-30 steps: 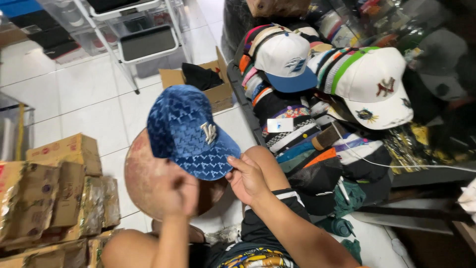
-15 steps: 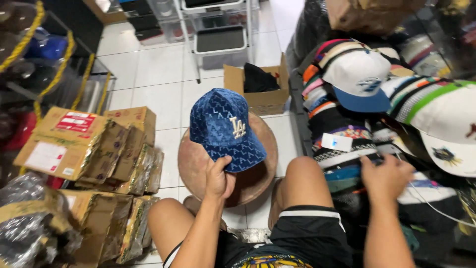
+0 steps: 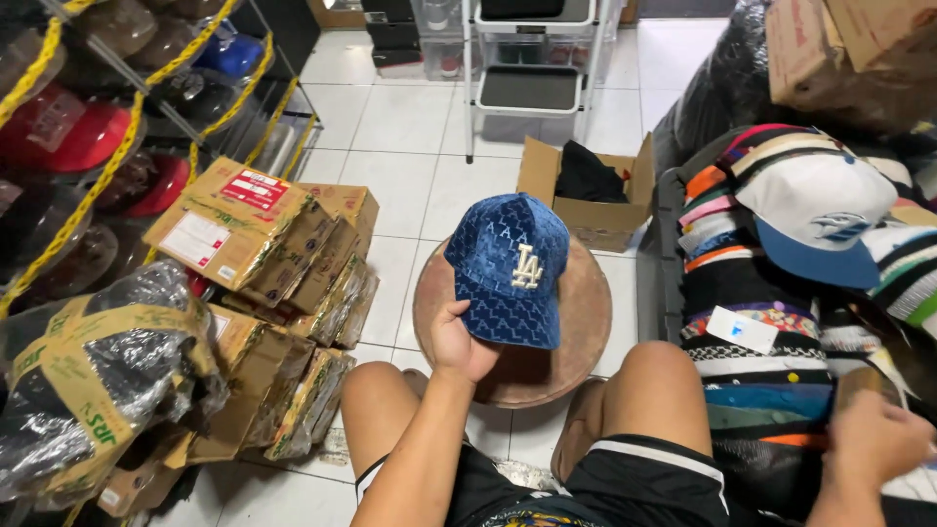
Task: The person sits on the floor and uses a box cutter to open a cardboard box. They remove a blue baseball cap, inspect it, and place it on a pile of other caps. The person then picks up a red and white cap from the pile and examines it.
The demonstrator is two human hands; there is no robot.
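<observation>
My left hand (image 3: pixel 459 344) grips the brim of a dark blue patterned cap (image 3: pixel 512 265) with a pale embroidered emblem, holding it up over a round brown wooden stool (image 3: pixel 586 322). My right hand (image 3: pixel 878 439) reaches into a stack of caps (image 3: pixel 771 322) at the right, fingers curled against a dark brim; whether it holds one I cannot tell. A white cap with a blue brim (image 3: pixel 815 220) lies on top of that stack. My bare knees show at the bottom.
Taped cardboard boxes (image 3: pixel 264 234) and plastic-wrapped bundles (image 3: pixel 98 381) pile up at the left under a rack of caps. An open box (image 3: pixel 595 195) and a white step stool (image 3: pixel 532 88) stand behind on the tiled floor.
My view has swung left. My left hand keeps the blue cap raised over the stool, while my right hand has dropped lower into the cap stack at the right.
</observation>
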